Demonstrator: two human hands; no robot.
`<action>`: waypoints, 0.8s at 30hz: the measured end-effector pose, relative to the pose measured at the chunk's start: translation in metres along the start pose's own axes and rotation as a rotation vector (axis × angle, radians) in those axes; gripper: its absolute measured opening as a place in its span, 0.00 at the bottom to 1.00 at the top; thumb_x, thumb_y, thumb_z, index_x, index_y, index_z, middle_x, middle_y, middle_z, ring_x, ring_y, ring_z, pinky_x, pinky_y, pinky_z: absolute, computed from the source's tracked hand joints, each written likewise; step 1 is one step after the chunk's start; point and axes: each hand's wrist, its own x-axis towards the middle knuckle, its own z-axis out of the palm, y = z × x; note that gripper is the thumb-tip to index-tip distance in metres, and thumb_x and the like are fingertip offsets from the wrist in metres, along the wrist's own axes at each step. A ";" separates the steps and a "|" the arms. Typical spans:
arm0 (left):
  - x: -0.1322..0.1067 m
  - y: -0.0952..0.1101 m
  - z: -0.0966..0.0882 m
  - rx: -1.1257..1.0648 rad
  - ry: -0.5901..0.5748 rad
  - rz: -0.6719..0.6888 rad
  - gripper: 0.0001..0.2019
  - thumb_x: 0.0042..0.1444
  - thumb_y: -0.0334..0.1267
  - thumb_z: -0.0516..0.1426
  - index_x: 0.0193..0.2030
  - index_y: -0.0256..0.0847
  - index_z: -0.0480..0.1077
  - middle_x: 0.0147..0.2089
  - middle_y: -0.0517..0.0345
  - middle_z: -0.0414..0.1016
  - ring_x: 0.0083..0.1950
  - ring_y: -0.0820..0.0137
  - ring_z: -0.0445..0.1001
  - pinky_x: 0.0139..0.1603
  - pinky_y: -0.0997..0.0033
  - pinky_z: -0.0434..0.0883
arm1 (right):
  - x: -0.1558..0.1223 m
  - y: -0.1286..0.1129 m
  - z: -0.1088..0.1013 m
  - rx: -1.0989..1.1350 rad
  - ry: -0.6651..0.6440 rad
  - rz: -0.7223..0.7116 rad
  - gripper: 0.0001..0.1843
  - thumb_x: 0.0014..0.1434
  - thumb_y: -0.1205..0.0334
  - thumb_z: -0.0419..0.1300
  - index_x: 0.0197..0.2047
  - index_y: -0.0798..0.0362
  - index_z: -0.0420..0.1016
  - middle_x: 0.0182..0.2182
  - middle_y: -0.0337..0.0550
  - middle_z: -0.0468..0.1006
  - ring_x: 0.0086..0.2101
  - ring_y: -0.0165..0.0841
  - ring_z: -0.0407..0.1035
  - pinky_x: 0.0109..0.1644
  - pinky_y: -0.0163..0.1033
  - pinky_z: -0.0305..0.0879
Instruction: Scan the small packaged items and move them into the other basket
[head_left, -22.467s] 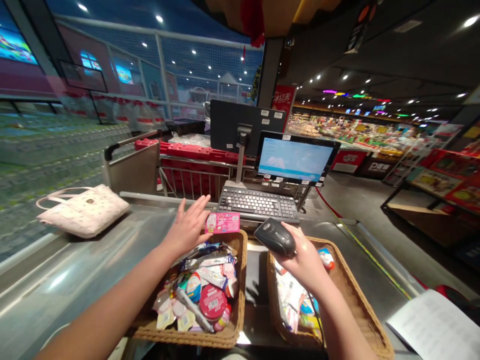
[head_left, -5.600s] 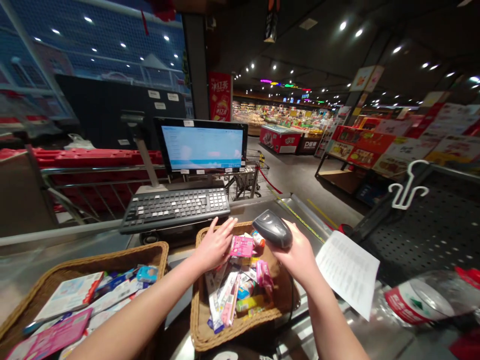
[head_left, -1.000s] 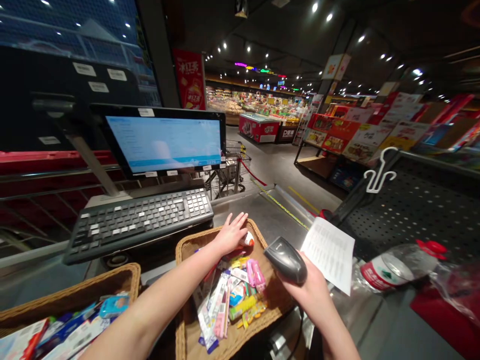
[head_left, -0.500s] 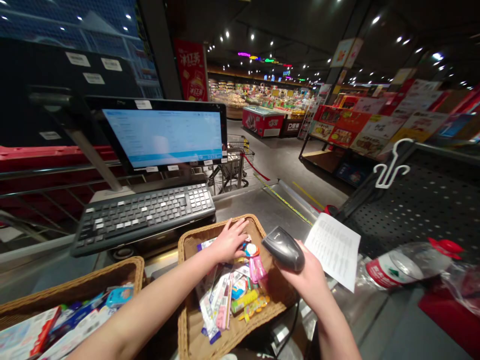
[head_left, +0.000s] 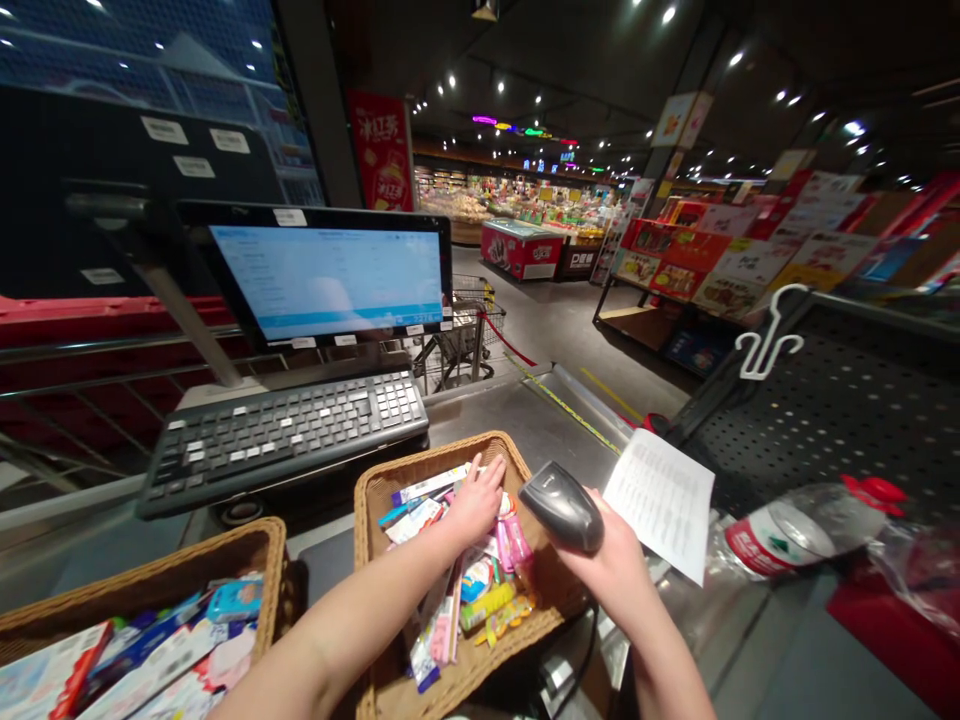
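Note:
My left hand [head_left: 480, 500] reaches into a wicker basket [head_left: 363, 600] with its fingers apart, over a mix of small packaged items. Under and around it lie white and blue wrapped bars [head_left: 420, 520], a pink package [head_left: 512, 540] and a yellow-green tube-shaped pack [head_left: 487, 606]. It grips none of them that I can see. My right hand [head_left: 611, 550] is wrapped around a dark grey barcode scanner [head_left: 562, 507], held above the basket's right rim with its head toward the basket. The scanner's handle is hidden in my palm.
A second wicker basket [head_left: 274, 560] full of boxed goods stands at the lower left. Behind are a keyboard [head_left: 300, 425] and a lit monitor [head_left: 337, 280]. To the right lie a printed sheet [head_left: 660, 500] and a large plastic bottle [head_left: 802, 530], near a white hanger [head_left: 769, 345].
My left hand has shifted slightly right and down within the basket, uncovering more wrapped bars at its left. The scanner stays in my right hand, and the view has turned a little.

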 end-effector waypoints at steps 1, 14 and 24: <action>-0.001 -0.002 -0.003 -0.006 -0.013 0.004 0.21 0.51 0.42 0.61 0.52 0.37 0.74 0.69 0.37 0.59 0.74 0.46 0.47 0.71 0.36 0.38 | -0.001 0.000 -0.001 0.004 0.004 0.000 0.21 0.55 0.60 0.60 0.53 0.49 0.74 0.45 0.49 0.80 0.49 0.47 0.73 0.57 0.57 0.66; -0.050 0.002 -0.033 -0.054 -0.032 0.051 0.25 0.49 0.48 0.63 0.53 0.41 0.72 0.70 0.40 0.56 0.73 0.46 0.47 0.70 0.35 0.39 | -0.001 0.000 0.000 0.007 0.008 -0.026 0.19 0.55 0.60 0.61 0.51 0.49 0.75 0.46 0.50 0.79 0.48 0.47 0.72 0.60 0.60 0.62; -0.044 0.022 0.019 0.021 -0.185 0.089 0.39 0.47 0.56 0.64 0.61 0.33 0.66 0.70 0.32 0.56 0.73 0.43 0.48 0.71 0.37 0.30 | -0.002 -0.012 0.004 0.052 -0.025 -0.049 0.18 0.55 0.61 0.61 0.50 0.50 0.76 0.46 0.50 0.79 0.49 0.47 0.73 0.60 0.59 0.63</action>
